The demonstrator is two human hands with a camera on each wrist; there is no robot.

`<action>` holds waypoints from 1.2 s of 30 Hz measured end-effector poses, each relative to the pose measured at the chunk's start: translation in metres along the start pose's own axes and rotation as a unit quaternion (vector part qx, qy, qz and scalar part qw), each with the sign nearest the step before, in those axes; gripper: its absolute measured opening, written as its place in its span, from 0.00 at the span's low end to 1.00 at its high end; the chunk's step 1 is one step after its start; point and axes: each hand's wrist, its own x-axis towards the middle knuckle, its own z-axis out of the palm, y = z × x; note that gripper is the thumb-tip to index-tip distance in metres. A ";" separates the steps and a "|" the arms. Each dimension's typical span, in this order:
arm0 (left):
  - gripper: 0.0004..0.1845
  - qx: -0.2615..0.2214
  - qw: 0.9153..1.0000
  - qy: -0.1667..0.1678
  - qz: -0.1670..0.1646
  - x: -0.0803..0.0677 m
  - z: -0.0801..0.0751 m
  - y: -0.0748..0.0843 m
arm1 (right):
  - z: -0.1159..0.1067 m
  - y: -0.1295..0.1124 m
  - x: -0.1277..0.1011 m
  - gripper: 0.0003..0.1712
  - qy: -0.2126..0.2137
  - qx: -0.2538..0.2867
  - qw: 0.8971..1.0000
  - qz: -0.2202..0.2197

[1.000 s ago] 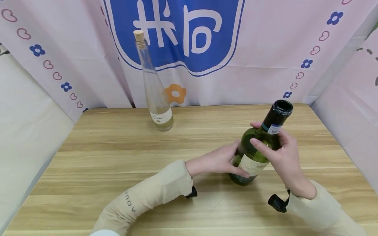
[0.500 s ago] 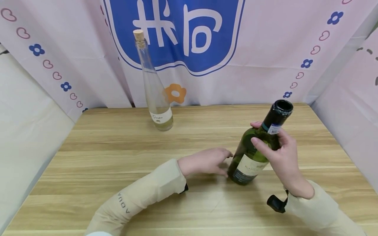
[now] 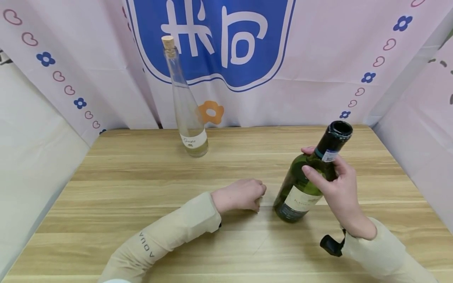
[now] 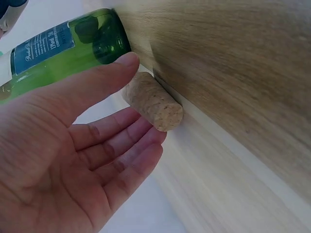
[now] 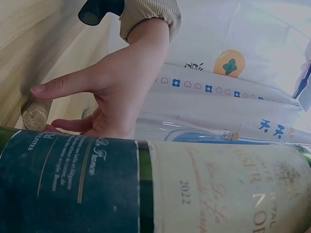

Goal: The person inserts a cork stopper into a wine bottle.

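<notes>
R hand (image 3: 334, 184) grips green wine bottle (image 3: 307, 179) at shoulder/neck, fingers wrapped round; bottle tilted, base on tabletop (image 3: 141, 184). L hand (image 3: 240, 194) just left of it, fingers relaxed, thumb touching a cork (image 4: 153, 101) lying on tabletop.

Two bottles are counted, a green bottle (image 3: 304, 184) at the lower right and a clear bottle (image 3: 186, 114) at the upper middle, with two corks, one loose cork (image 4: 153, 101) and one cork stopper (image 3: 168, 41).
</notes>
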 end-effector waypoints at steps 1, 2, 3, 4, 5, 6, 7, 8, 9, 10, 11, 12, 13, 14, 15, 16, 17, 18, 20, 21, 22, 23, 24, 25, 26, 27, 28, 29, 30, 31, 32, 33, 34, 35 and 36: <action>0.14 0.002 1.000 0.001 0.001 0.000 0.001 -0.001 | 0.000 0.000 0.000 0.17 0.001 0.000 1.000 -0.001; 0.14 0.002 1.000 0.000 0.001 0.000 0.001 -0.001 | 0.000 0.000 0.000 0.17 0.003 -0.003 1.000 0.003; 0.14 0.004 1.000 -0.002 0.002 -0.001 0.001 -0.001 | 0.000 0.000 0.000 0.17 0.001 -0.001 1.000 0.000; 0.14 0.007 1.000 -0.003 0.003 -0.001 0.002 -0.002 | 0.000 0.000 0.000 0.17 0.004 -0.004 1.000 0.003; 0.13 0.010 1.000 -0.004 0.003 -0.001 0.002 -0.002 | 0.000 0.000 0.000 0.18 0.004 -0.005 1.000 0.005; 0.13 0.011 1.000 -0.007 0.004 -0.001 0.003 -0.002 | 0.000 0.000 0.000 0.18 0.007 -0.009 1.000 0.009; 0.13 0.009 1.000 -0.009 0.003 -0.001 0.003 -0.002 | 0.000 0.000 0.000 0.18 0.010 -0.012 1.000 0.014; 0.12 0.008 1.000 -0.010 0.004 -0.001 0.004 -0.001 | 0.000 0.000 0.000 0.18 0.012 -0.015 1.000 0.017; 0.12 0.008 1.000 -0.009 0.006 -0.001 0.004 -0.001 | 0.000 0.000 0.000 0.18 0.012 -0.017 1.000 0.018; 0.11 0.004 1.000 -0.007 0.006 -0.001 0.004 -0.001 | 0.000 0.000 0.000 0.18 0.013 -0.019 0.999 0.021; 0.11 -0.001 1.000 -0.003 0.006 -0.001 0.004 -0.001 | 0.001 0.000 0.000 0.18 0.011 -0.016 1.000 0.018; 0.11 -0.008 1.000 0.001 0.006 -0.002 0.004 -0.001 | 0.000 0.000 0.000 0.18 0.009 -0.012 1.000 0.013; 0.10 -0.014 1.000 0.007 0.008 -0.002 0.003 -0.001 | 0.001 0.000 0.000 0.18 0.008 -0.007 1.000 0.011; 0.10 -0.022 1.000 0.013 0.009 -0.003 0.001 -0.001 | 0.001 0.000 0.000 0.18 0.008 -0.004 1.000 0.009; 0.09 -0.032 0.999 0.021 0.011 -0.003 0.000 -0.001 | 0.001 0.000 0.000 0.18 0.007 -0.001 1.000 0.007; 0.08 -0.041 0.999 0.028 0.014 -0.004 -0.002 -0.001 | 0.001 0.000 -0.001 0.18 0.008 0.002 1.000 0.006; 0.08 -0.049 0.998 0.035 0.016 -0.005 -0.005 0.000 | 0.001 0.000 0.000 0.18 0.007 0.005 1.000 0.005; 0.07 -0.057 0.997 0.039 0.018 -0.006 -0.008 0.001 | 0.001 0.000 0.000 0.18 0.010 0.003 1.000 0.009; 0.05 -0.064 0.996 0.049 0.022 -0.007 -0.015 0.004 | 0.001 -0.001 0.000 0.18 0.009 -0.001 1.000 0.011; 0.04 -0.065 0.996 0.053 0.021 -0.007 -0.019 0.005 | 0.001 0.000 0.000 0.18 0.010 -0.004 1.000 0.012; 0.03 -0.065 0.996 0.055 0.018 -0.008 -0.024 0.007 | 0.001 -0.001 0.000 0.18 0.010 -0.007 1.000 0.014; 0.02 -0.064 0.996 0.057 0.016 -0.008 -0.028 0.009 | 0.000 -0.001 -0.001 0.18 0.010 -0.009 1.000 0.015; 0.02 -0.061 0.996 0.060 0.012 -0.009 -0.032 0.010 | 0.000 -0.001 -0.001 0.18 0.010 -0.012 1.000 0.016; 0.02 -0.059 0.996 0.063 0.009 -0.009 -0.037 0.012 | 0.000 -0.001 0.000 0.18 0.010 -0.013 1.000 0.015; 0.03 -0.060 0.996 0.066 0.006 -0.009 -0.041 0.013 | 0.000 -0.001 0.000 0.17 0.012 -0.018 1.000 0.017; 0.04 -0.062 0.996 0.071 0.001 -0.010 -0.045 0.014 | 0.000 -0.001 0.000 0.17 0.010 -0.015 1.000 0.014; 0.06 -0.064 0.995 0.077 -0.002 -0.010 -0.049 0.015 | 0.000 -0.001 0.000 0.17 0.007 -0.011 1.000 0.009; 0.07 -0.068 0.994 0.087 -0.004 -0.010 -0.052 0.016 | 0.000 0.000 0.000 0.17 0.007 -0.007 1.000 0.006; 0.08 -0.074 0.992 0.098 -0.006 -0.011 -0.055 0.017 | 0.000 0.000 0.000 0.17 0.007 -0.009 1.000 0.004; 0.08 -0.081 0.990 0.111 -0.010 -0.011 -0.059 0.018 | 0.001 0.000 0.000 0.17 0.007 -0.006 1.000 0.001; 0.09 -0.085 0.988 0.126 -0.012 -0.011 -0.061 0.018 | 0.001 0.000 0.000 0.17 0.005 -0.004 1.000 -0.002; 0.09 -0.092 0.986 0.141 -0.014 -0.011 -0.064 0.019 | 0.001 0.001 0.000 0.17 0.003 -0.002 1.000 -0.006; 0.09 -0.096 0.983 0.154 -0.015 -0.011 -0.066 0.020 | 0.001 0.000 0.000 0.17 0.005 -0.005 1.000 -0.004; 0.10 -0.104 0.980 0.169 -0.015 -0.011 -0.069 0.021 | 0.001 0.001 0.000 0.17 0.006 -0.007 1.000 -0.005; 0.10 -0.109 0.977 0.183 -0.016 -0.010 -0.071 0.022 | 0.001 0.000 0.000 0.17 0.006 -0.012 1.000 -0.004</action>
